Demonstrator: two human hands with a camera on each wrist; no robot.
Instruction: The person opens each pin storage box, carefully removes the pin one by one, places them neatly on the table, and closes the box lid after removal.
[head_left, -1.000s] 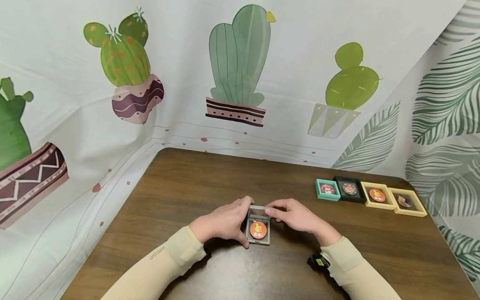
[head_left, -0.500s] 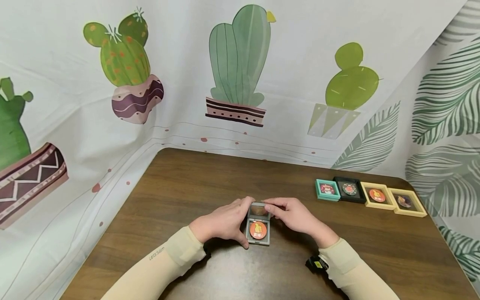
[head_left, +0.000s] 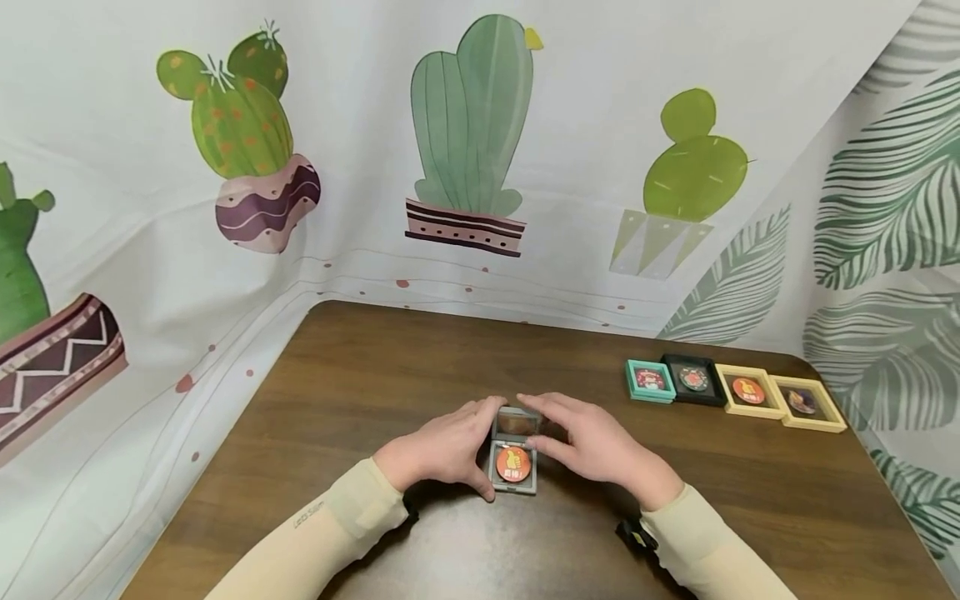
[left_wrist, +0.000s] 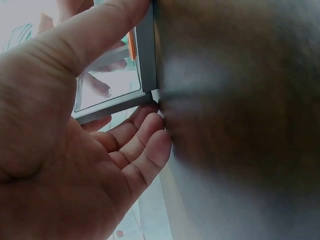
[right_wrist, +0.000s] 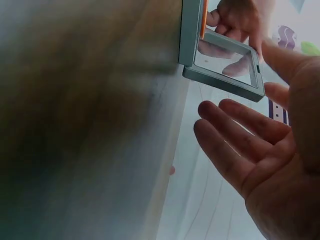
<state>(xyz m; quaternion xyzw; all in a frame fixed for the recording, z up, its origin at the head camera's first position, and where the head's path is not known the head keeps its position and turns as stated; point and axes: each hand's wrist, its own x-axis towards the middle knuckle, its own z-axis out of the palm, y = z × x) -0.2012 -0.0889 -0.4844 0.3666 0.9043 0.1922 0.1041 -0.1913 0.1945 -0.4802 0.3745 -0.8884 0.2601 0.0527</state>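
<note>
We saw a small grey case (head_left: 506, 437) resting toward the middle of the brown surface (head_left: 375, 358), well in from its far edge and between its left and right edges. The clear-windowed lid (right_wrist: 225, 85) stood raised from the base on the far side, and a round orange badge (head_left: 513, 464) with a yellow thumbs-up lay in the base.

Our left hand (head_left: 446, 446) clasped the case from its left side, that grip curled round it: thumb along the base, fingertips (left_wrist: 157, 148) behind the lid near the hinge. Our right hand (head_left: 600, 437) was at the lid's right side, its grip spread, thumb and forefinger apart about the lid; we could not tell whether they touched it.

Near the surface's far right corner, a teal frame (head_left: 651, 397), a black frame (head_left: 707, 399), a cream frame (head_left: 753, 411) and a second cream frame (head_left: 813, 425) made a row, each holding a round badge.
</note>
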